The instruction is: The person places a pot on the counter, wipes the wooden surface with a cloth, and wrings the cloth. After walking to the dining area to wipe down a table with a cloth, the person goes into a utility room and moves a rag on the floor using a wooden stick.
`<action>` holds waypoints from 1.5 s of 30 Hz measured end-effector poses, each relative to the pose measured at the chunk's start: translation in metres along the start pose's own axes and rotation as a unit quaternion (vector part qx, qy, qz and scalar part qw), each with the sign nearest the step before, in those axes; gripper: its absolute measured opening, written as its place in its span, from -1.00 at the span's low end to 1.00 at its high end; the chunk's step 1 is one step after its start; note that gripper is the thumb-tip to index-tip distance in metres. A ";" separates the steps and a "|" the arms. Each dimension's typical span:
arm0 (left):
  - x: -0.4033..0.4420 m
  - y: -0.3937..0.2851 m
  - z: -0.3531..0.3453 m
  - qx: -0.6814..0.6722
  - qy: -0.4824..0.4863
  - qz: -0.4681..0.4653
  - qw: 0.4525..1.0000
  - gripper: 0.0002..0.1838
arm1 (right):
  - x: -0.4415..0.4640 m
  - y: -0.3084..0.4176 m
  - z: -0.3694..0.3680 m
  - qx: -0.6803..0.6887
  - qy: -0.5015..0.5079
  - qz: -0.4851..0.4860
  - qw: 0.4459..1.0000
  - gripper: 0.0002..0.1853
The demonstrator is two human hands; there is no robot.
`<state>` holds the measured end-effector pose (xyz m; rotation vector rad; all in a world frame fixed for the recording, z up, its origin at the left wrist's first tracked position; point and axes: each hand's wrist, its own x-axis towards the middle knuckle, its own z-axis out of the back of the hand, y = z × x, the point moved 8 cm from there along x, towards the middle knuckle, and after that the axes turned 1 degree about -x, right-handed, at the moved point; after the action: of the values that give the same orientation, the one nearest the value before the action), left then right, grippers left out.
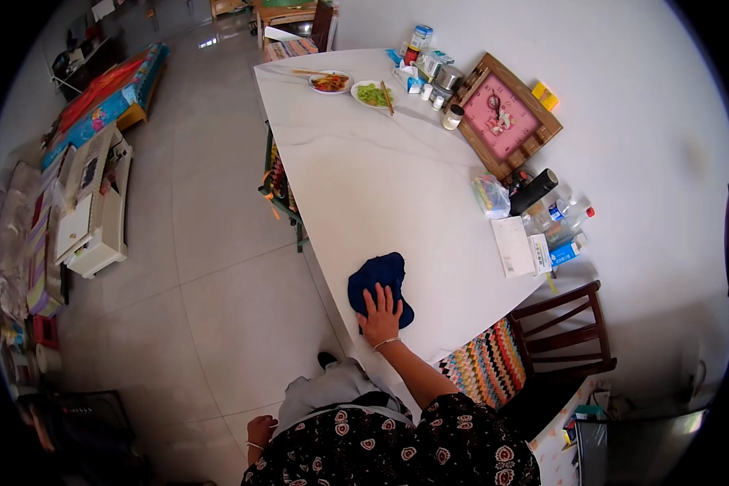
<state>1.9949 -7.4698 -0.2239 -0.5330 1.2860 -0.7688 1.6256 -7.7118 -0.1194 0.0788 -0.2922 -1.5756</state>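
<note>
A dark blue cloth (377, 279) lies bunched on the white table (429, 235), close to its left edge and near corner. My right hand (380, 314) rests flat on the lower part of the cloth, fingers spread. Down beside my body, away from the table, hangs my left hand (261, 430); its fingers look curled, and nothing can be made out in them.
Two plates of food (330, 82) with chopsticks stand at the far end. Jars, a pink clock (500, 116), bottles (571, 227) and a white box (513, 247) line the wall side. Chairs (565, 328) stand at the near right and left edge.
</note>
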 end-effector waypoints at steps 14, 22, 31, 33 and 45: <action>-0.007 0.044 0.001 -0.217 -0.082 0.113 0.966 -0.79 | 0.070 -0.016 -0.015 -0.039 -0.018 0.045 0.998 -0.37; -0.038 0.070 -0.011 -0.347 -0.135 0.161 0.914 -0.80 | 0.083 -0.048 -0.018 -0.122 -0.002 -0.056 0.991 -0.39; -0.061 0.177 -0.013 0.147 -0.163 -0.076 0.973 -0.73 | 0.037 0.028 -0.005 -0.204 0.026 -0.063 0.977 -0.36; -0.072 0.190 -0.001 0.231 -0.175 -0.007 0.957 -0.74 | 0.019 0.076 -0.031 -0.198 0.019 0.061 0.978 -0.34; -0.178 0.248 0.013 0.203 -0.257 0.118 0.938 -0.77 | -0.156 0.264 -0.118 -0.059 0.221 0.458 0.859 -0.70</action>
<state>2.0416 -7.1750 -0.2888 -0.2136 0.6636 -0.6153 1.9145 -7.5733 -0.1923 0.1741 0.1363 -0.5862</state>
